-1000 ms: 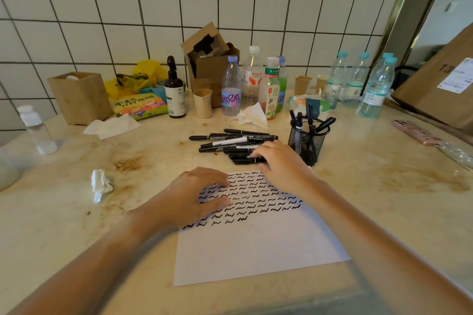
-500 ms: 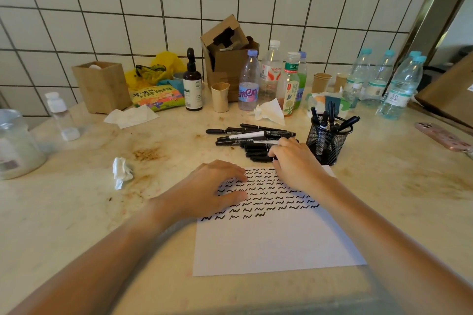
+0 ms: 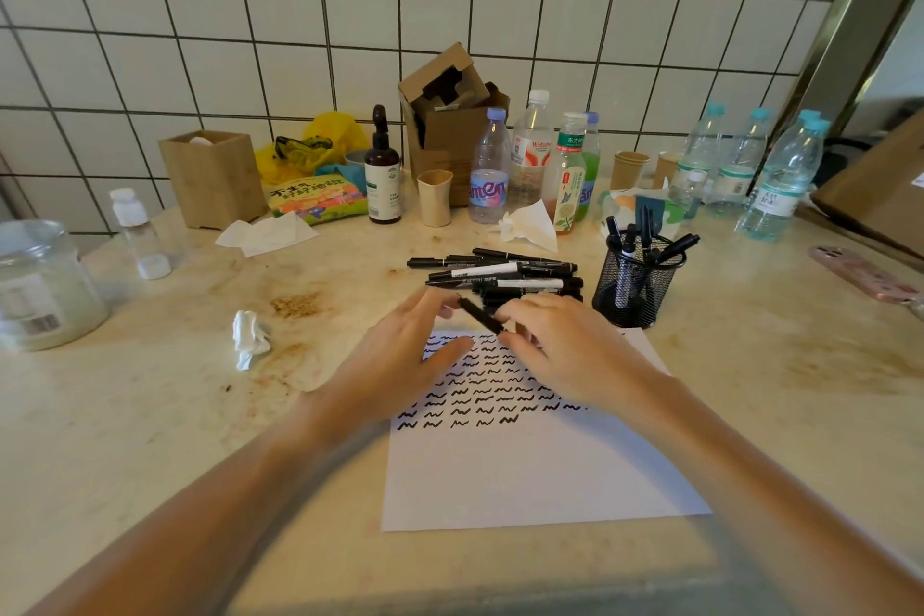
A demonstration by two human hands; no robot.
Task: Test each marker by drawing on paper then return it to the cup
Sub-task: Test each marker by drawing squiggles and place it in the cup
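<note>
Uncapping step: right hand pinches black marker, left hand fingers curled at its cap; next pull cap, scribble on paper

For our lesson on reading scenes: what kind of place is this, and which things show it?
Probably a kitchen or pantry counter used as a makeshift desk: white tiled wall, stained stone countertop, and drink bottles beside a mesh cup of markers.

Both hands meet (fingers curled), left hand beside right hand.
</note>
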